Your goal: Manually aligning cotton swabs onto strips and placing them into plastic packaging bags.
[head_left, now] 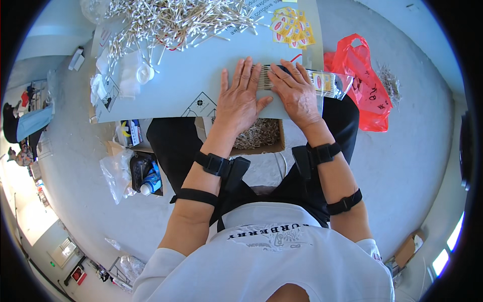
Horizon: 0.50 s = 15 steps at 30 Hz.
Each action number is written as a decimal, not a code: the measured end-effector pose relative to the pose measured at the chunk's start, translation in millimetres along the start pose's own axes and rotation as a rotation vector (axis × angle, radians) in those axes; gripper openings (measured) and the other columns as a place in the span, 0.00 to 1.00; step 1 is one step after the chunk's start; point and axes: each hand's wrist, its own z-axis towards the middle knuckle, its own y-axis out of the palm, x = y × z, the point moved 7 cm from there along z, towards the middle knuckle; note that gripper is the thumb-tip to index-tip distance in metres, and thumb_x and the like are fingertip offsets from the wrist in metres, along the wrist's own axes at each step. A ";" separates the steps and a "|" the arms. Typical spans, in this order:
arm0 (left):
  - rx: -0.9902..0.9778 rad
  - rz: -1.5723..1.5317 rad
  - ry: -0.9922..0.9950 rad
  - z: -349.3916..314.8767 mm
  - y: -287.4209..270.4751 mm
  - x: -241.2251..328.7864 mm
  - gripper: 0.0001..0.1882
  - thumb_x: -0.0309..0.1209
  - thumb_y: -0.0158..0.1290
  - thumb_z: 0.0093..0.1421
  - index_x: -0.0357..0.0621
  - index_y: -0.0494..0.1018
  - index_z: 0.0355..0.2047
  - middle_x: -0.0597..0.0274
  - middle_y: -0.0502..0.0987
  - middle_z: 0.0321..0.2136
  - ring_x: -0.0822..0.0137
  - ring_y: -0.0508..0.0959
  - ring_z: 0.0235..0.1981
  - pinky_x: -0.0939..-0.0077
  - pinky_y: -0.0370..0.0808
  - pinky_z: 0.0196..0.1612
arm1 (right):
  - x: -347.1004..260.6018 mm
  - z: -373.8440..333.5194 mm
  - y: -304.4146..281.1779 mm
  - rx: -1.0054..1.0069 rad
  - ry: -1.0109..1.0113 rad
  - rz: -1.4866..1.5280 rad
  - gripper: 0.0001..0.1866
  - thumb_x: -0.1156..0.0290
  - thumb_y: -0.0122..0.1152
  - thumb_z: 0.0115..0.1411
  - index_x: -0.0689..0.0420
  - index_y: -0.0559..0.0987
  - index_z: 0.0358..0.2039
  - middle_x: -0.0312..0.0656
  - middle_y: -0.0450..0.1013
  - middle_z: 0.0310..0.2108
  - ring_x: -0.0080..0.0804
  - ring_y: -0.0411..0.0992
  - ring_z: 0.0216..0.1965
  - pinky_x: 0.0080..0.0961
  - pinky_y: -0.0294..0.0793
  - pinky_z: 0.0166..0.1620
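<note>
A flat row of cotton swabs (263, 79) lies on the grey board (171, 88) between my hands. My left hand (240, 100) rests on the board at the left end of the row, palm down and fingers stretched out. Over the right part of the row lies my right hand (296, 95), also palm down with its fingers extended. From under it a clear plastic bag (343, 85) with a yellow label card (322, 81) sticks out to the right. How far the swabs reach into the bag is hidden by my right hand.
Loose cotton swabs (176, 22) are heaped at the board's far side. Yellow cards (292, 27) lie far right, a white roll (145, 74) at left. A red plastic bag (370, 95) is right of the board; a cardboard box of swabs (259, 137) sits below its near edge.
</note>
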 end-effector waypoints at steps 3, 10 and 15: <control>-0.015 -0.004 -0.008 0.8 1.1 -1.6 0.43 0.52 0.53 0.61 0.47 0.51 0.70 0.55 0.48 0.71 0.59 0.47 0.73 0.48 0.40 0.71 | -1.7 1.9 -5.5 -0.048 -0.007 -0.031 0.25 0.66 0.65 0.54 0.52 0.76 0.55 0.34 0.68 0.60 0.35 0.57 0.67 0.47 0.52 0.68; 0.017 0.025 -0.028 -0.7 7.5 0.0 0.43 0.53 0.49 0.63 0.46 0.47 0.71 0.53 0.46 0.72 0.57 0.45 0.73 0.48 0.39 0.71 | 72.5 -45.2 -46.1 0.069 0.437 -0.180 0.27 0.54 0.50 0.68 0.41 0.65 0.66 0.46 0.54 0.69 0.45 0.49 0.71 0.54 0.40 0.69; 0.018 0.020 -0.062 6.3 14.4 15.5 0.44 0.53 0.48 0.64 0.44 0.45 0.71 0.51 0.44 0.72 0.55 0.44 0.73 0.48 0.38 0.71 | 89.8 -65.5 -21.4 -0.035 0.499 0.075 0.27 0.50 0.43 0.70 0.38 0.62 0.68 0.47 0.50 0.70 0.45 0.47 0.71 0.52 0.37 0.70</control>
